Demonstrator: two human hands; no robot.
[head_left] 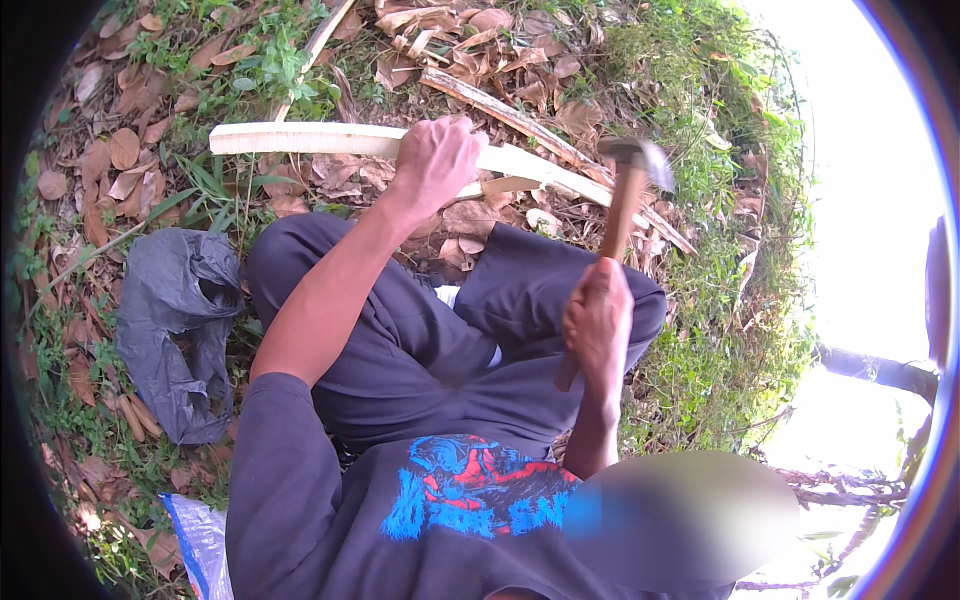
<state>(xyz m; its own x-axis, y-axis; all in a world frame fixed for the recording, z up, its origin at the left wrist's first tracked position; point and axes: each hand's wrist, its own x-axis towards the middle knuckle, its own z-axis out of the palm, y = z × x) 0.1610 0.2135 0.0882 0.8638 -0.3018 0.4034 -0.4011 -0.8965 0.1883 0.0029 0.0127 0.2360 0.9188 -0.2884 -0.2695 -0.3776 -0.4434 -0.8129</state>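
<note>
My left hand [440, 165] is closed around a long, pale, slightly bowed strip of wood [305, 139], held crosswise beyond my folded legs. Its blunt, squared end sticks out to the left, and the other part slopes down to the right of my fist. In my right hand [600, 315] is a hammer [625, 205], gripped low on its brown wooden handle. The metal head is raised near the strip's right part, apart from my left hand. One side of that head is dark and blunt; the other is shiny and curved.
A bark-edged wood strip [510, 118] lies on the leaf-strewn ground beyond, and another pale length [318, 50] lies farther off. On my left are a crumpled dark plastic bag [180, 330] and a clear-and-blue plastic sheet [200, 540]. Grass [720, 330] borders the right side.
</note>
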